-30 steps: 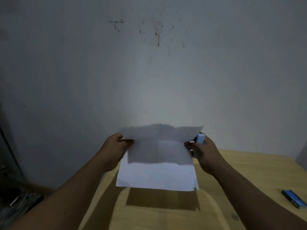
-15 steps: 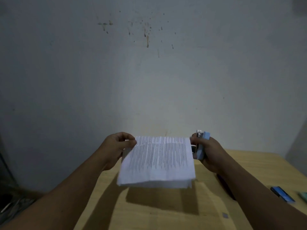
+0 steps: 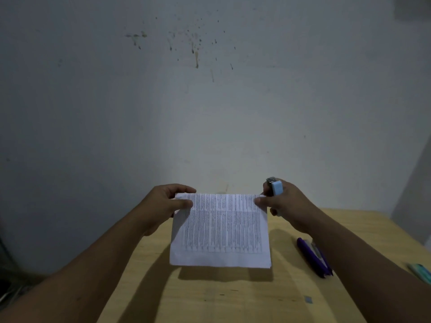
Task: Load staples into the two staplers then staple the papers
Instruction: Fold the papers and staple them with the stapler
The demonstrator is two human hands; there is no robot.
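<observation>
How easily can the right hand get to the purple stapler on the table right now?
Probably not at once: the right hand already grips the light blue stapler and pinches the papers. The purple stapler lies unobstructed beside its forearm.

The papers (image 3: pixel 221 229) I hold up carry dense printed lines in columns, but the print is too small and blurred for me to read a single word. At four o'clock, nothing legible on the purple stapler (image 3: pixel 313 258).
</observation>
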